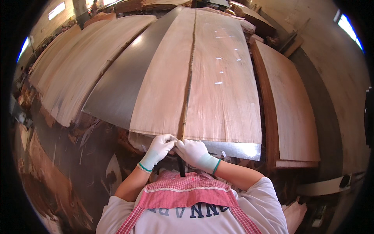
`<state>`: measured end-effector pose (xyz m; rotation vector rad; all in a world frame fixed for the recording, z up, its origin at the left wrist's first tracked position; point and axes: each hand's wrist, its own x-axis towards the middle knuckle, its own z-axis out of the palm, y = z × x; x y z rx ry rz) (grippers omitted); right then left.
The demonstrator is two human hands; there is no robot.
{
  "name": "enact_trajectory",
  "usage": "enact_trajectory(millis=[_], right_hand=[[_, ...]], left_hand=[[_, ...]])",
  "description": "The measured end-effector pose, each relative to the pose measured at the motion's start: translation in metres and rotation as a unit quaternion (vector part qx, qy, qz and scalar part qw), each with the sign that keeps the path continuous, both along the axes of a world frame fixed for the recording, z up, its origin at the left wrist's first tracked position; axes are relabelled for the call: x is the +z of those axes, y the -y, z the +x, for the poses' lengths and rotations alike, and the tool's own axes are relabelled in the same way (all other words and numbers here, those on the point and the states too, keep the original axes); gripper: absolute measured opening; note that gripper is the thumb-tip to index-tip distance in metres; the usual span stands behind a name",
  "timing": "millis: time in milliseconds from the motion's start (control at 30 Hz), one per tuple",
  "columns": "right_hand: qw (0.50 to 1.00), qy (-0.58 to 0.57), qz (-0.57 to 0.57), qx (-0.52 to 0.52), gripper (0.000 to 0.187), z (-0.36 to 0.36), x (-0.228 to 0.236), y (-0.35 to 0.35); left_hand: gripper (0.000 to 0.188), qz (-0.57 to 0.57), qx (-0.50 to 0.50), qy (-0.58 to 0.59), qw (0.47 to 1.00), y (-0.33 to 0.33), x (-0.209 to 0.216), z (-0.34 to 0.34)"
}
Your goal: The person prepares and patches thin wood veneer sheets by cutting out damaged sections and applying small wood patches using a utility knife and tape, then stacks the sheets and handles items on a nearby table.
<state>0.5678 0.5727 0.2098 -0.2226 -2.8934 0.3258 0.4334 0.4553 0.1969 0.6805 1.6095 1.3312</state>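
My left hand (pixel 159 150) and my right hand (pixel 194 152), both in white gloves with green cuffs, meet at the near edge of a metal-topped table (pixel 120 93). Their fingers are closed and pressed together, and whatever is between them is hidden. Just beyond them a narrow dark seam (pixel 189 78) runs away between a left wood veneer sheet (pixel 160 85) and a right wood veneer sheet (pixel 224 105). Several small white tape pieces (pixel 218 82) stick to the right sheet. Beneath my hands hangs a black strip (pixel 180 167).
A long veneer stack (pixel 89 58) lies to the left, and another veneer stack (pixel 290 105) stands close on the right. Torn veneer scraps (pixel 50 171) cover the floor at the left. A bare metal edge (pixel 237 149) shows under the right sheet.
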Motion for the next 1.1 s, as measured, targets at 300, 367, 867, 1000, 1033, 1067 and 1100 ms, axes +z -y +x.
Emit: enact_trajectory(millis=[300, 367, 867, 1000, 1033, 1067, 1100], right_hand=[[0.999, 0.012, -0.046, -0.008, 0.024, 0.01, -0.003, 0.003], [0.998, 0.035, -0.042, -0.019, 0.022, 0.011, -0.004, 0.003], [0.67, 0.01, -0.737, -0.087, 0.039, 0.087, -0.048, -0.008], [0.663, -0.042, -0.724, -0.186, 0.046, 0.122, -0.044, -0.037], [0.67, -0.097, -0.72, -0.152, 0.05, 0.131, -0.047, -0.047], [0.598, -0.13, -0.772, -0.17, 0.048, 0.143, -0.046, -0.057], [0.522, -0.162, -0.815, -0.19, 0.046, 0.156, -0.045, -0.068]], left_hand=[[0.014, -0.003, 0.022, 0.017, 1.0, -0.002, -0.013, 0.005], [0.014, -0.015, 0.018, 0.013, 1.0, -0.004, -0.01, 0.006], [0.013, 0.031, -0.11, -0.002, 0.993, -0.061, -0.002, 0.06], [0.032, 0.026, -0.04, -0.237, 0.97, -0.087, -0.06, 0.053], [0.046, -0.036, 0.021, -0.346, 0.937, -0.087, -0.093, 0.037], [0.053, -0.113, 0.029, -0.427, 0.897, -0.091, -0.101, 0.038], [0.061, -0.187, 0.035, -0.5, 0.845, -0.096, -0.108, 0.041]])
